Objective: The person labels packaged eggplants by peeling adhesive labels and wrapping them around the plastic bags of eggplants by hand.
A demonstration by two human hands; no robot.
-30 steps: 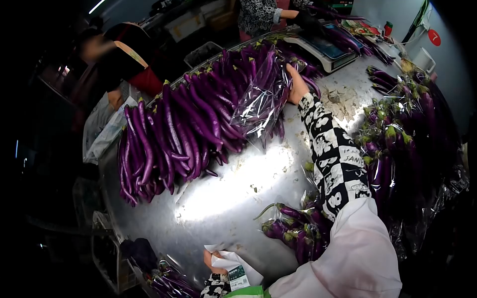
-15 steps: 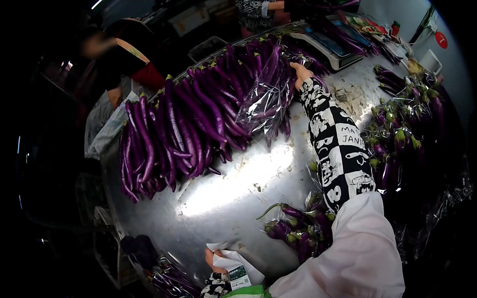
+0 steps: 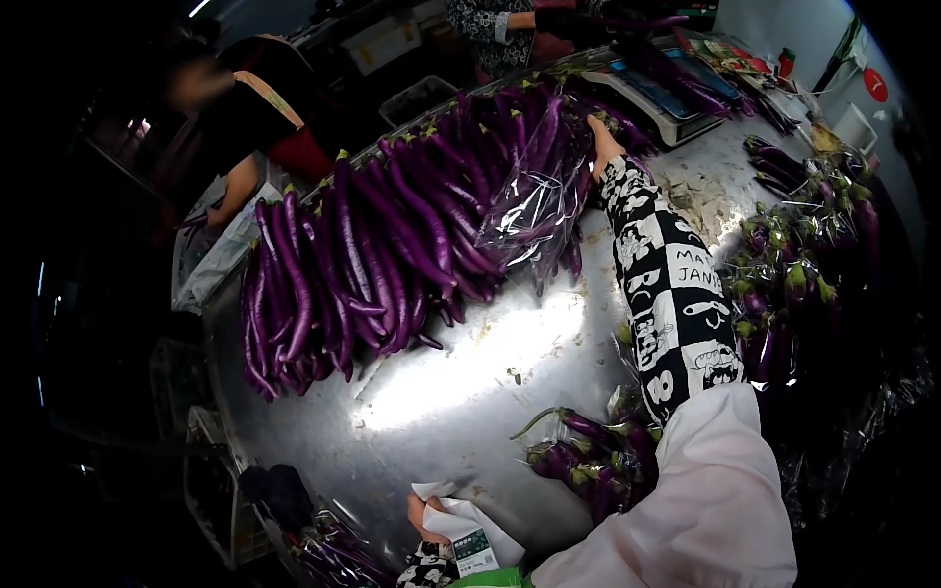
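My right hand (image 3: 605, 147) reaches across the metal table to the stem end of a clear plastic bag of long purple eggplants (image 3: 537, 201). Its thumb lies along the bag and the fingers curl behind it, partly hidden. This bag rests against a wide pile of loose eggplants (image 3: 392, 235). Near the front edge, my left hand (image 3: 423, 514) is closed on a folded white sheet with a printed green label (image 3: 475, 534). Closest to my right forearm are more bagged eggplants (image 3: 588, 461), lying on the table.
A scale (image 3: 667, 93) with eggplants on it stands at the back. More bagged eggplants (image 3: 784, 265) lie on the right, others (image 3: 338, 549) at the front left. One co-worker (image 3: 235, 127) stands at the far left; another (image 3: 500, 39) is behind the table, a dark-gloved hand holding an eggplant.
The view has shifted slightly. The left co-worker's forearm has moved, and the back co-worker's gloved hand and eggplant are more in sight. My hands keep nearly the same places.
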